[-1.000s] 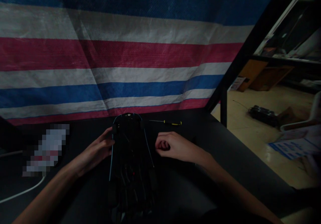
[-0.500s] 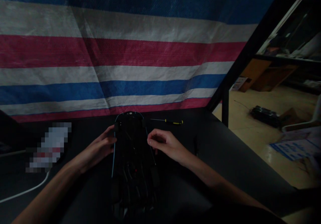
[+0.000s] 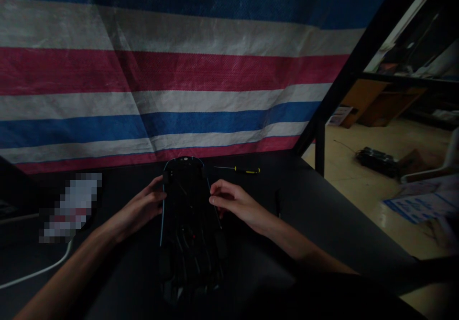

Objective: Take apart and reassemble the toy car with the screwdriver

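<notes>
A dark toy car lies upside down, with its wheels and black underside facing up and a thin blue edge along its body. My left hand grips its left side, the fingertips hidden behind the body edge. On the opposite side my right hand has thumb and fingers bent together against the right edge of the car. Beyond the right hand lies a screwdriver with a black and yellow handle, its thin shaft pointing left. Poor light hides most details of the underside.
The black table ends at a slanting right edge. A slim dark object lies right of my right hand. A blurred-out pale item and white cable are at left. Striped sheeting hangs behind; a dark post stands right.
The whole view has shifted slightly. My right hand's fingers have moved a little against the car's right edge; the left hand keeps its place on the car.
</notes>
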A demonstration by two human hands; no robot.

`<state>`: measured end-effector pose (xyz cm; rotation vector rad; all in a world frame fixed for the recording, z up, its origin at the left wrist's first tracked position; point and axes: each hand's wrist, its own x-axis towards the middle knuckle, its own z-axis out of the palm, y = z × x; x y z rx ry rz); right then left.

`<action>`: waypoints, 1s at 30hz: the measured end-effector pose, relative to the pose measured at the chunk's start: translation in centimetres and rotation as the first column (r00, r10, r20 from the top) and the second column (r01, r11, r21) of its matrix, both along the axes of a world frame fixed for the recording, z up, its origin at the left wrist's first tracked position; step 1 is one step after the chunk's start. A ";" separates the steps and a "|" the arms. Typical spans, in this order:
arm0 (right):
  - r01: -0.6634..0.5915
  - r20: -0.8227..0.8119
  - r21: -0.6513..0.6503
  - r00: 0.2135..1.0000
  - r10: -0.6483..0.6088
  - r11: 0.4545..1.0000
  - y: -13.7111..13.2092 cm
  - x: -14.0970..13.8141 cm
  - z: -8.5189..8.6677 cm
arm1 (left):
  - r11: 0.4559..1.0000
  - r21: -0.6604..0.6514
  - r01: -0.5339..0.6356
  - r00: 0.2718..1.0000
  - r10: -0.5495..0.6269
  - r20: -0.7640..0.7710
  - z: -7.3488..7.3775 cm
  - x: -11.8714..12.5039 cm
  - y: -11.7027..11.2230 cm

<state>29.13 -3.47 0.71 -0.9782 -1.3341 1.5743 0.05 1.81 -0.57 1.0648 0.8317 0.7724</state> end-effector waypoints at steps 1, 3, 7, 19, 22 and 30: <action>0.002 -0.005 -0.013 1.000 -0.002 1.000 -0.1 -0.1 0.0 | 1.000 -0.002 -0.001 1.000 0.001 -0.004 0.0 0.0 0.0; 0.008 -0.016 -0.038 1.000 -0.009 0.999 -0.3 -0.2 0.1 | 1.000 -0.009 -0.005 1.000 0.005 -0.006 0.0 -0.1 0.1; 0.013 -0.060 -0.080 0.998 -0.018 0.997 -0.6 -0.2 0.1 | 1.000 -0.014 -0.018 1.000 0.018 0.023 -0.4 -0.3 0.3; 0.038 0.021 -0.025 0.999 -0.037 0.999 -0.2 -0.9 -0.5 | 1.000 -0.026 -0.004 1.000 0.004 0.001 0.4 0.2 -0.2; 0.041 0.259 0.244 0.960 -0.106 0.969 0.4 1.3 0.8 | 0.999 -0.036 0.000 1.000 0.001 0.013 0.1 -0.1 0.0; 0.038 0.916 0.316 0.249 -0.315 0.948 1.6 13.6 1.6 | 0.999 -0.022 -0.027 0.999 0.027 0.017 -0.2 -0.1 0.1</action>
